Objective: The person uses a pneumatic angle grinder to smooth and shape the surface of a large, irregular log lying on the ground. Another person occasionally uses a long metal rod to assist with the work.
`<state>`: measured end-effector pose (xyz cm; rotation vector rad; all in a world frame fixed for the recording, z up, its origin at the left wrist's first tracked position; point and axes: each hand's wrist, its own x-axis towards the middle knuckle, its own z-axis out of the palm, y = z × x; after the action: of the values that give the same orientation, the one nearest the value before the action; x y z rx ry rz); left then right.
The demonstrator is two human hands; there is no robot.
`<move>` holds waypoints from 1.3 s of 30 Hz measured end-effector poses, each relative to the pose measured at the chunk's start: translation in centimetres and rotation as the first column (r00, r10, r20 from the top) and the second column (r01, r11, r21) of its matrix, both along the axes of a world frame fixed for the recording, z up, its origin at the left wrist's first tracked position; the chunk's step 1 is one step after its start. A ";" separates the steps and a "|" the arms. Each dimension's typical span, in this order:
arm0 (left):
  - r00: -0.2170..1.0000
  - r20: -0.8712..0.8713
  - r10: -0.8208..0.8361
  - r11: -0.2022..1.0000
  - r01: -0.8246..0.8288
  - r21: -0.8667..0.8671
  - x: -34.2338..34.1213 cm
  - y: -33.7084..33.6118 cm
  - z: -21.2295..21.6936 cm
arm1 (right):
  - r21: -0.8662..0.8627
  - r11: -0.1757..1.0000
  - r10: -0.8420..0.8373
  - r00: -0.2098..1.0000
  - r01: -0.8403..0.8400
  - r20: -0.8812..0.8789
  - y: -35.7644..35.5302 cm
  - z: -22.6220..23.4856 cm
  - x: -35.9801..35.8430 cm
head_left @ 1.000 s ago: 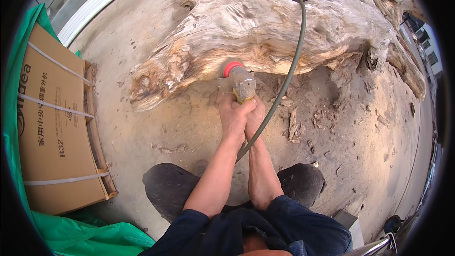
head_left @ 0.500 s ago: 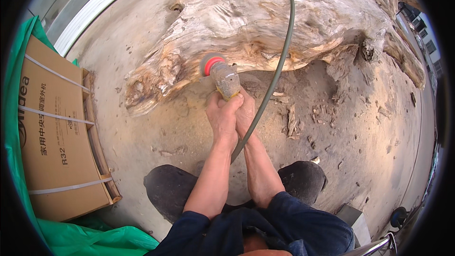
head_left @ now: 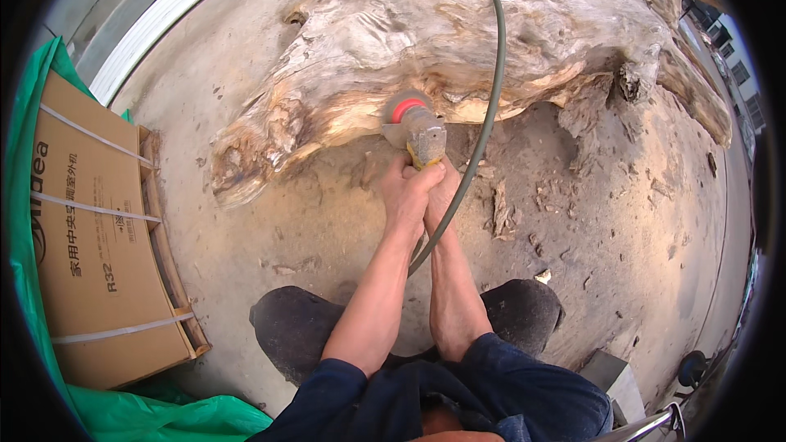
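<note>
Both of my hands are wrapped round a dusty handheld sander (head_left: 426, 133) with a red ring behind its round disc. My left hand (head_left: 406, 194) grips it from the left, and my right hand (head_left: 444, 183) closes on it from the right, partly hidden behind the left. The disc (head_left: 399, 108) meets the lower near side of a large weathered driftwood trunk (head_left: 368, 41), where the wood shows paler and yellowish. A green-grey hose (head_left: 494, 90) loops from the far side of the trunk down past my right hand to my wrists.
At the left stands a strapped cardboard box (head_left: 98, 237) on a wooden pallet, with green sheeting (head_left: 164, 417) around it. Bark scraps (head_left: 501, 213) litter the concrete floor right of my hands. A white beam (head_left: 155, 29) lies far left. A metal bar (head_left: 647, 426) shows at lower right.
My hands and the sander have moved right along the trunk's near side. The hose has shifted with them. My grip is unchanged.
</note>
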<state>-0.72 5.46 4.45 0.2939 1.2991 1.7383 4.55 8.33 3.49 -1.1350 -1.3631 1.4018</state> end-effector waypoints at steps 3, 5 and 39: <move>0.999 -0.028 0.026 1.000 -0.027 -0.009 0.0 -0.4 -0.2 | -0.067 0.998 0.008 1.000 -0.009 -0.017 -0.3 0.0 0.0; 0.994 -0.012 0.105 0.994 -0.105 0.007 -0.3 -1.6 0.2 | -0.075 0.993 0.082 0.995 -0.086 -0.057 -1.1 0.0 -0.8; 0.998 -0.027 0.064 0.998 -0.064 -0.022 0.6 -3.3 -5.5 | -0.135 0.986 0.054 0.954 -0.097 -0.296 -2.7 -8.7 -0.3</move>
<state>-0.08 2.17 -1.00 0.2661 1.3597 1.7775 4.23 5.64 -5.16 -0.9306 -1.1165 1.6760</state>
